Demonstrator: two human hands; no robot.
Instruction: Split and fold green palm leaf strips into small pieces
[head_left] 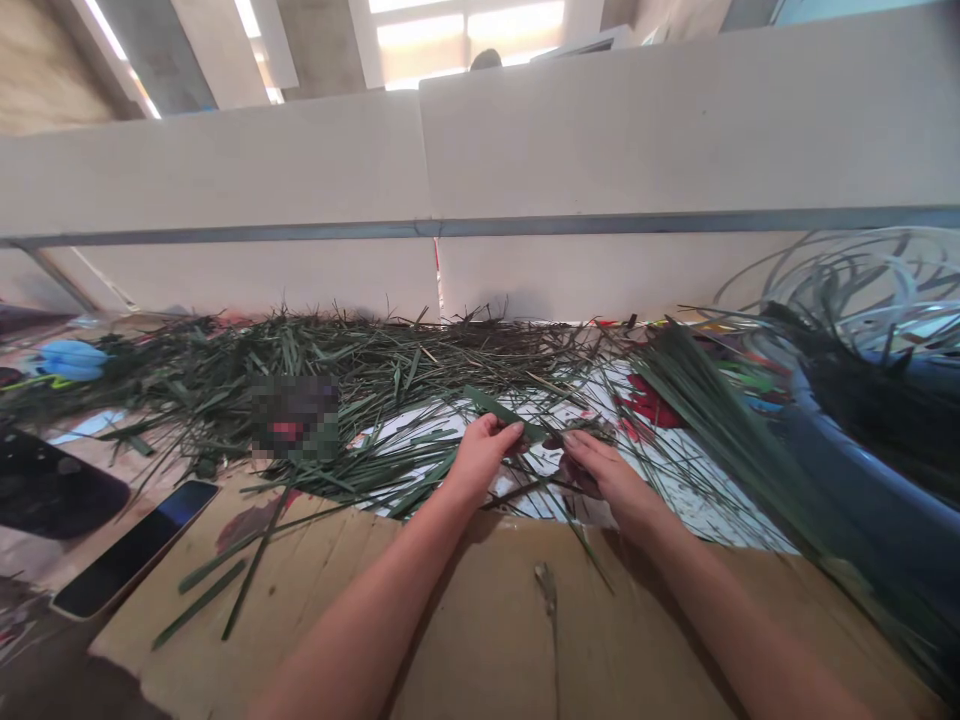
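Observation:
Near the middle of the view, my left hand (pixel 485 452) is closed, thumb and fingers pinching a flat green leaf strip (pixel 499 408). The strip slants down to the right toward my right hand (pixel 600 462). That hand is closed too, its fingers pressed together around the strip's darker end; exactly what lies in them is hard to make out. Below both hands, cut green strips (pixel 405 465) lie scattered over a white sheet (pixel 536 510). Brown cardboard (pixel 480 620) spreads under my forearms, with a thin dried stem (pixel 547 595) on it.
A heap of cut leaves (pixel 360 350) runs along the white partition (pixel 600 150). At left lie a phone (pixel 135 550), a dark object (pixel 56 490) and a blue item (pixel 71 360). Long leaves (pixel 720 430) lean beside a blue tub (pixel 862 470) at right. Clear tubing (pixel 862 270) coils behind it.

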